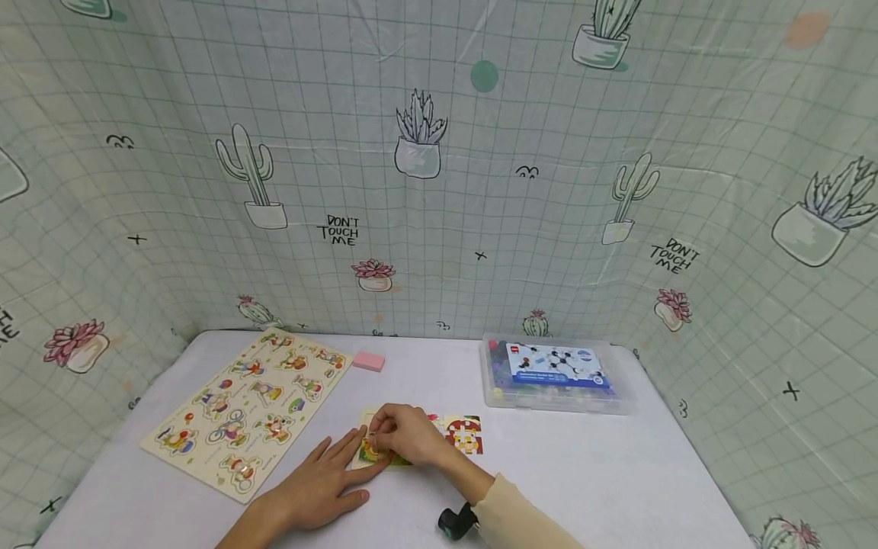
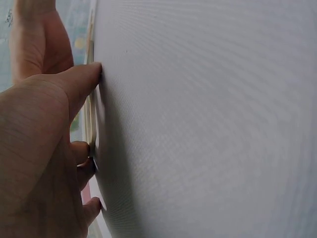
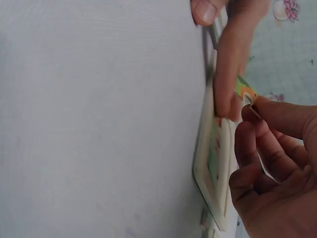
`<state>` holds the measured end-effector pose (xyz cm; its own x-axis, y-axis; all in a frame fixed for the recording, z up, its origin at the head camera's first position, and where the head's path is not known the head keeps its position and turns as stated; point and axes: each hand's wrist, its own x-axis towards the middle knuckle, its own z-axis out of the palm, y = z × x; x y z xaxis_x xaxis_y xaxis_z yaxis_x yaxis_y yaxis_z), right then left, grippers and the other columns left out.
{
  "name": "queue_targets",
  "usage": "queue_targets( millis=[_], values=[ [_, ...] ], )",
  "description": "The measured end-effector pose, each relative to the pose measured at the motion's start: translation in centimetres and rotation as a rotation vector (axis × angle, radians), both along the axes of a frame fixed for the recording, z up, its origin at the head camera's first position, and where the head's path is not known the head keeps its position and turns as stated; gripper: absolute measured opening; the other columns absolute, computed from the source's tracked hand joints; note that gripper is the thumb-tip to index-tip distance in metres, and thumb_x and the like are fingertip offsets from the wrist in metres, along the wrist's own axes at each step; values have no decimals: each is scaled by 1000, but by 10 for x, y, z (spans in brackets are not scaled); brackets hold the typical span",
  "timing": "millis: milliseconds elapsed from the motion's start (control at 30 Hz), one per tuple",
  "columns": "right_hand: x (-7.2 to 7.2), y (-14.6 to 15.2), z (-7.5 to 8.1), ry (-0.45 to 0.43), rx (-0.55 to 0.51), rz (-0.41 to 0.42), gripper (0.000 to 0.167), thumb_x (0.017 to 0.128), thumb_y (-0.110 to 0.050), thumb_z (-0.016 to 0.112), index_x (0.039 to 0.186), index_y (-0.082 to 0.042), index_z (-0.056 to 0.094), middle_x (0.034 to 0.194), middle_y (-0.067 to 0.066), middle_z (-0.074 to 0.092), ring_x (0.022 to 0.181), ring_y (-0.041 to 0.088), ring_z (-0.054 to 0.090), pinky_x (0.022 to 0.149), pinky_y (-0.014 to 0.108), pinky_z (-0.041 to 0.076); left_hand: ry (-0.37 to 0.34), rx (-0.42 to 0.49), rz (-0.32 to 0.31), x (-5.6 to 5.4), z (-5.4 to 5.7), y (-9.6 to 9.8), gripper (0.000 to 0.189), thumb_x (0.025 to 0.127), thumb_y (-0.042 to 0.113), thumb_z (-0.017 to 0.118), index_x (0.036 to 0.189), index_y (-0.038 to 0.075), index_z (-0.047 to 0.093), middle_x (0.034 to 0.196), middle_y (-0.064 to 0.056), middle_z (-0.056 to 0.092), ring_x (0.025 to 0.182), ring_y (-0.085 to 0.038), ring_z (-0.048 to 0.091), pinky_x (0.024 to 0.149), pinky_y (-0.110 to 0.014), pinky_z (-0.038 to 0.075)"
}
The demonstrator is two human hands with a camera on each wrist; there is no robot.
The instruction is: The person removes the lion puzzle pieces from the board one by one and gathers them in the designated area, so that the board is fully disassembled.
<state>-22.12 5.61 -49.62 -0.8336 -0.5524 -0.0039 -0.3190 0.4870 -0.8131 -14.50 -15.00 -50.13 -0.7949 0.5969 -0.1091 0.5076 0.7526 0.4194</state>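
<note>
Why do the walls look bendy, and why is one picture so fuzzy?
Head view: a wide lens bows the curtain grid near the edges, but the light is soft and even. Left wrist view: the left hand sits too close, blurred, its shadow on the table. Right wrist view: the small puzzle is soft too.

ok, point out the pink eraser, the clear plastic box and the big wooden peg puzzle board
pink eraser (image 1: pixel 368 361), head view, middle of its top face
clear plastic box (image 1: pixel 552 399), head view, front wall under the label
wooden peg puzzle board (image 1: pixel 206 444), head view, bare wood between pieces
</note>
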Motion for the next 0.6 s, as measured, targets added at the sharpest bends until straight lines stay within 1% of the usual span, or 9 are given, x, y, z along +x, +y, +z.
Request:
queue_targets(
  millis=[167, 267, 367, 433, 533, 600],
  values=[
    [-2, 10, 8, -15, -57, -26, 9, 90, -17, 74, 97, -12, 72, 78, -7, 67, 65, 4, 61, 58, 20, 49, -15, -5, 4, -1, -1, 0, 50, 103, 51, 48, 152, 40, 44, 167, -18, 16, 153, -38, 16, 115, -68, 17],
    [-2, 18, 15, -22, -48, -29, 7, 91, -18, 74, 96, -13, 72, 77, -7, 67, 66, 10, 65, 57, 21, 49, -18, -4, 12, -1, -1, 0, 50, 102, 52, 49, 151, 41, 44, 167, -18, 16, 153, -38, 16, 115, -68, 17],
    [-2, 29, 18, -33, -33, -27, 6, 91, -17, 74, 96, -14, 72, 76, -6, 67, 67, 15, 66, 55, 22, 48, -12, 0, 15, 0, -2, 0, 50, 102, 52, 49, 152, 41, 44, 167, -18, 15, 153, -37, 16, 116, -67, 16],
    [-1, 38, 19, -49, -21, -25, 5, 91, -16, 73, 96, -14, 72, 75, -5, 67, 64, 17, 64, 52, 22, 47, -7, 1, 13, 0, -2, 0, 50, 103, 52, 48, 151, 41, 44, 167, -18, 15, 153, -37, 16, 116, -67, 16],
    [-1, 52, 18, -88, -5, -24, 5, 91, -16, 73, 94, -14, 71, 74, -1, 68, 57, 15, 59, 46, 23, 43, -2, 2, 10, 0, -2, 0, 50, 103, 52, 48, 151, 41, 44, 167, -18, 15, 153, -38, 17, 116, -67, 17],
    [0, 61, 17, -111, 5, -24, 4, 90, -17, 73, 93, -14, 71, 72, 1, 70, 53, 13, 56, 44, 23, 42, 2, 2, 9, 0, -2, 0, 50, 103, 52, 48, 151, 40, 45, 167, -19, 16, 153, -38, 17, 116, -67, 17]
  ],
)
